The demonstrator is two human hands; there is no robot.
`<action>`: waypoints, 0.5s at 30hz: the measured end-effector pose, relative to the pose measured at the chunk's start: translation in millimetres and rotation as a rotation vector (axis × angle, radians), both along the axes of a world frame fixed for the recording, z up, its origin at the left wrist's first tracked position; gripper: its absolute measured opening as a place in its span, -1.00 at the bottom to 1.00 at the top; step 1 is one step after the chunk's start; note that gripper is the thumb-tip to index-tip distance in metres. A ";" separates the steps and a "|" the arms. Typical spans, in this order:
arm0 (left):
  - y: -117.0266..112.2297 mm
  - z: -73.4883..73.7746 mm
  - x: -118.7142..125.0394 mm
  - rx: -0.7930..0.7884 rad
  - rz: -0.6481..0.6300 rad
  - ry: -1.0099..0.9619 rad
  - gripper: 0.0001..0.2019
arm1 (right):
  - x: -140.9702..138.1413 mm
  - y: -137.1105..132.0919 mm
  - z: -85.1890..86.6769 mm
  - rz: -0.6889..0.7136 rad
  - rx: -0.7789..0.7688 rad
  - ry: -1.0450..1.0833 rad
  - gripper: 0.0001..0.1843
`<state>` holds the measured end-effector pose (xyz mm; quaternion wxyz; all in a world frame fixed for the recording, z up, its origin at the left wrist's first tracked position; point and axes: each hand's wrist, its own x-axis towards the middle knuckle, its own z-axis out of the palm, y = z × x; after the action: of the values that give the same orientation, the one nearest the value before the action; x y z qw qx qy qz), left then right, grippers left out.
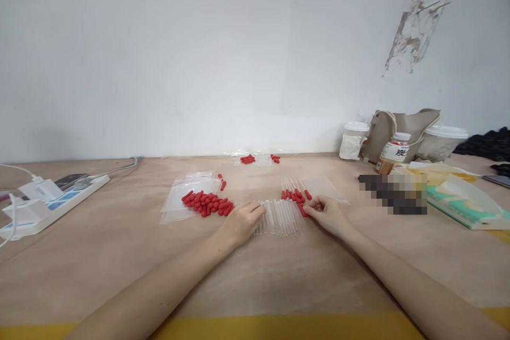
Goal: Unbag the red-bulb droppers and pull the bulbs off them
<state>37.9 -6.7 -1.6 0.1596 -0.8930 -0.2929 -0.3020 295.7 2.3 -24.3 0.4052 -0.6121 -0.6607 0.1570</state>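
Note:
My left hand [241, 221] rests on the table with its fingertips at the left end of a row of clear glass tubes [280, 216]; its fingers are curled together. My right hand [326, 213] sits at the right end of that row, fingers pinched near a red rubber cap [303, 210]. A pile of loose red caps [208, 204] lies to the left of my left hand. Behind the row lie tubes with red caps fitted [295, 191], partly on a clear bag.
Clear zip bags [187, 194] lie under and behind the cap pile. More caps and a bag [258, 159] lie by the wall. A power strip [51, 202] with chargers is at the left. Cups [354, 139], a bottle [393, 152], a bag and a book stand right.

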 end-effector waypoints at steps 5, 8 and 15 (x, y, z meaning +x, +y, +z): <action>-3.5 -4.5 9.2 -0.177 -0.040 -0.020 -0.87 | -0.1 -3.0 5.0 -0.002 -0.034 -0.064 -0.75; -7.8 -5.2 7.8 -0.258 -0.087 -0.063 -0.83 | 3.9 0.6 1.6 -0.011 -0.032 -0.039 -0.76; -12.1 -2.9 5.0 -0.295 -0.104 -0.091 -0.73 | 4.0 2.2 0.8 -0.079 -0.039 -0.079 -0.75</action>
<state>42.9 -18.8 -4.5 -0.0025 -0.9061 -0.2945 -0.3037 299.8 4.4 -23.5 0.3726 -0.6511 -0.6484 0.1296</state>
